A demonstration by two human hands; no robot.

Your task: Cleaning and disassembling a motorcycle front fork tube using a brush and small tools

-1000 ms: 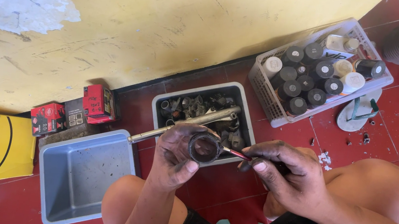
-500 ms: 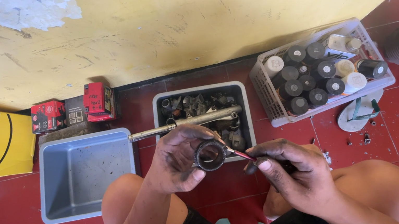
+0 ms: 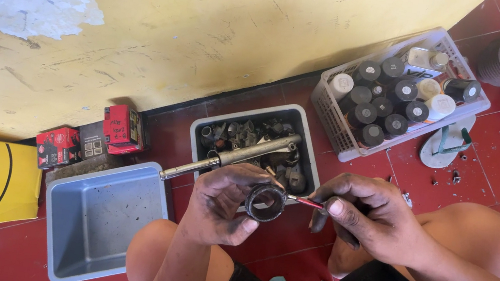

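A dark ring [image 3: 265,202] is held low in the frame, above the knees, clamped between thumb and fingers of the left hand [image 3: 223,206]. The left hand is closed round the ring's 9 o'clock side. A thin tool with a red handle [image 3: 307,202] is pinched in the right hand [image 3: 370,221], which is curled nearly shut; the tip is laid against the ring at 3 o'clock. Whether the tip is inside the bore cannot be told from this view.

Handling, judged: the ring looks like stiff metal or hard rubber, fairly heavy for its size, and greasy, to go by the blackened fingers; slip is likely. The outer rim is judged the best place for a hold, with the bore left free.

Room: at 12 o'clock of the hands, just beyond them, a grey tub of metal parts [image 3: 256,145] is set, with a long steel rod [image 3: 231,156] lying across it. At 9 o'clock an empty grey bin [image 3: 102,221] stands. At 2 o'clock, well apart, is a white basket of bottles [image 3: 399,93]. Red boxes [image 3: 92,137] lie by the yellow wall [image 3: 215,23] at 10 o'clock. Bare red floor [image 3: 497,164] is open at 3 o'clock.
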